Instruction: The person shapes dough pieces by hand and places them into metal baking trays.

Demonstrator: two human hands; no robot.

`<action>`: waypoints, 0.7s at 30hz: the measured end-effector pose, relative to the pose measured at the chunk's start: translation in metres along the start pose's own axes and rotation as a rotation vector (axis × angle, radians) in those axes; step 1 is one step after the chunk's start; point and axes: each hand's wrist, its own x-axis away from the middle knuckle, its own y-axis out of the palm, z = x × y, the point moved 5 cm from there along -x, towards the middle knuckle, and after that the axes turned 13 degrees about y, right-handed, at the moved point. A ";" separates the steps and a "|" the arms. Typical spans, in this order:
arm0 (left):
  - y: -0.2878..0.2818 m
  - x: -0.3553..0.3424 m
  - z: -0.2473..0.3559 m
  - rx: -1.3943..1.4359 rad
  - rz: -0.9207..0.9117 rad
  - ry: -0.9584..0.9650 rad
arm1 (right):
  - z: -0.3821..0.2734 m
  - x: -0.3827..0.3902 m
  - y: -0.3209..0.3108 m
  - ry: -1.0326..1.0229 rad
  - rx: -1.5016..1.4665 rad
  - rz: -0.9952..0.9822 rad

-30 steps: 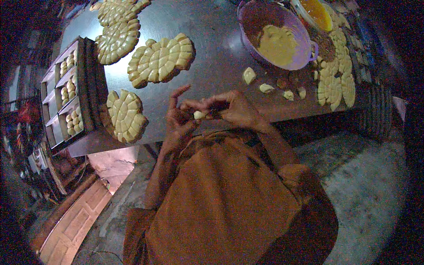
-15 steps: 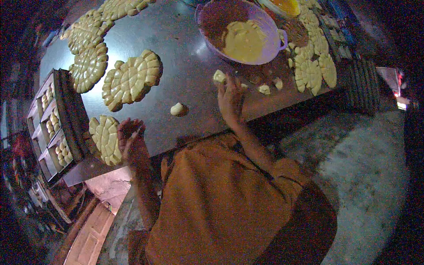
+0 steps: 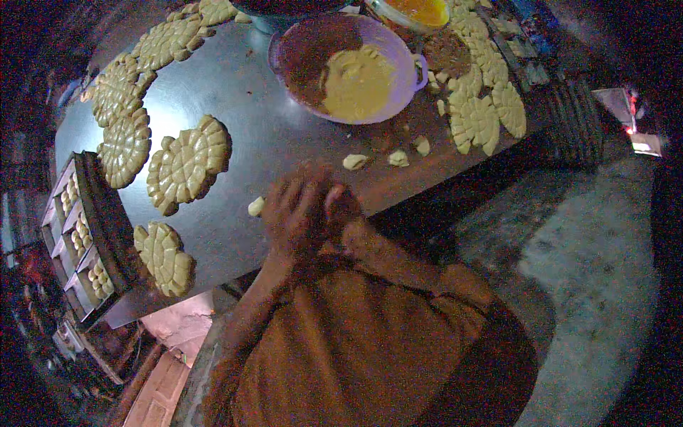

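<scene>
Over the near edge of the metal table (image 3: 238, 85), my two hands are pressed together in front of my body. My left hand (image 3: 299, 210) lies with its fingers bent over toward the right one. Against it, the fingers of my right hand (image 3: 345, 213) are closed. Between the palms the dough itself is hidden. Just left of my left hand rests a small smooth dough ball (image 3: 257, 206), partly covered by it. Beyond my right hand lie loose dough lumps: one lump (image 3: 356, 162), another lump (image 3: 398, 158) and a third lump (image 3: 422, 146).
Behind the lumps stands a purple bowl (image 3: 420, 73) holding pale dough. A bowl of orange liquid (image 3: 420, 11) is beyond it. Flat clusters of shaped dough (image 3: 188, 165) lie left, more clusters (image 3: 475, 121) right. A compartmented tray (image 3: 92, 235) with dough balls stands at the left edge.
My right hand has come back from the lumps to meet my left, which moved right from beside a dough cluster. The lump at my right fingertips is gone from the table. The view shifted.
</scene>
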 end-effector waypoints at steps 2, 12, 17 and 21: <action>0.009 0.003 0.002 0.066 -0.038 -0.033 | -0.003 0.029 -0.005 0.056 0.017 -0.074; 0.057 -0.037 -0.020 0.250 0.069 -0.127 | -0.109 0.000 -0.098 -0.005 0.347 -0.054; -0.034 -0.002 -0.045 0.124 0.375 -0.270 | -0.175 -0.112 -0.175 -0.143 0.985 -0.328; -0.074 0.034 -0.059 0.066 0.531 -0.369 | -0.157 -0.183 -0.169 -0.251 1.501 -0.612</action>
